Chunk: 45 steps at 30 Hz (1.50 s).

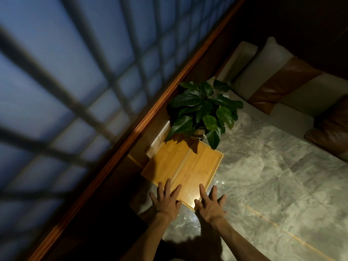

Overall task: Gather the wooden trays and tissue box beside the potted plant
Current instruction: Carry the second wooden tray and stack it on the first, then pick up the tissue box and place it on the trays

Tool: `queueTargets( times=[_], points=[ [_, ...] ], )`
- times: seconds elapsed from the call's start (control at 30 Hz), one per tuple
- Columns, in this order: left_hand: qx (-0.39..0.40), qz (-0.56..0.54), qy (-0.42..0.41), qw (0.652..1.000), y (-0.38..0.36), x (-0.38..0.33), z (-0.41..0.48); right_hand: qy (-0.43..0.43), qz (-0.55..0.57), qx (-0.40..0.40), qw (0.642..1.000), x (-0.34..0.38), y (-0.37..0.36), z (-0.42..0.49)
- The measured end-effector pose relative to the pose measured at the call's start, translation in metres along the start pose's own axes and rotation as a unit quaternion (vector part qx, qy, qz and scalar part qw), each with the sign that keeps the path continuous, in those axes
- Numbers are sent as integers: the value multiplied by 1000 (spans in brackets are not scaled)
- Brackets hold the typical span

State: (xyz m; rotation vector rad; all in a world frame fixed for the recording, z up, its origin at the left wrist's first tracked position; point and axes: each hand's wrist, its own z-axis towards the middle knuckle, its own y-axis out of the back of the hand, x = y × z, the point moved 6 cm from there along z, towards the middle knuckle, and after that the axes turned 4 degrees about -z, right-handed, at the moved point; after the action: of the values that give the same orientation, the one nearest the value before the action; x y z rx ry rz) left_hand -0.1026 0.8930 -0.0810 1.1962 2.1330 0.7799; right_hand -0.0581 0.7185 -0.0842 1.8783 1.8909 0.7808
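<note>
Two light wooden trays lie side by side on the marble tabletop (263, 176), the left tray (167, 162) and the right tray (201, 172) touching along a seam. A potted plant (203, 112) with broad green leaves stands at their far end, its leaves overhanging them. A pale wooden tissue box (160, 140) sits against the trays' left far side, next to the wall. My left hand (165, 200) rests with fingers spread on the near edge of the left tray. My right hand (211, 202) lies flat, fingers apart, on the near corner of the right tray. Neither hand grips anything.
A dark wooden window sill (131, 132) runs diagonally along the left, with a barred frosted window (75, 72) above it. A sofa with white and brown cushions (282, 80) borders the table at the far right. The near left corner is in deep shadow.
</note>
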Motion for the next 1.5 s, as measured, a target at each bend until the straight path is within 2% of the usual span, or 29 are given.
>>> queueTargets(
  times=[0.1,0.2,0.27,0.33,0.43,0.5,0.6,0.7,1.0,1.2,1.37,1.5],
  points=[
    [7,8,3,1000,7,-4,1,-25,37,-9,999,0,7,-8],
    [-8,-25,15,1000,25,-19,-5,30,38,-5,999,-1,23,-12],
    [-73,-20,-7,997,42,-36,-12,62,94,-20,993,-11,43,-19],
    [-130,10,-65,989,62,-61,-22,75,199,-60,975,-31,68,-35],
    [-163,-6,-162,973,86,-119,-49,66,351,-139,924,-85,101,-70],
    [-164,-1,-183,969,90,-162,-71,51,462,-186,865,-134,112,-98],
    [-170,-134,-219,951,78,-226,-106,17,575,-245,780,-217,107,-148],
    [-146,-187,-255,937,45,-291,-141,-25,622,-298,723,-308,80,-201],
    [-67,-174,-314,931,-98,-463,-243,-131,692,-358,613,-538,-33,-335],
    [-7,-134,-349,927,-153,-524,-290,-142,706,-371,586,-609,-66,-379],
    [43,-152,-347,924,-186,-553,-295,-142,696,-380,593,-629,-70,-388],
    [57,-156,-309,937,-215,-579,-300,-150,687,-367,609,-659,-71,-394]
  ],
)
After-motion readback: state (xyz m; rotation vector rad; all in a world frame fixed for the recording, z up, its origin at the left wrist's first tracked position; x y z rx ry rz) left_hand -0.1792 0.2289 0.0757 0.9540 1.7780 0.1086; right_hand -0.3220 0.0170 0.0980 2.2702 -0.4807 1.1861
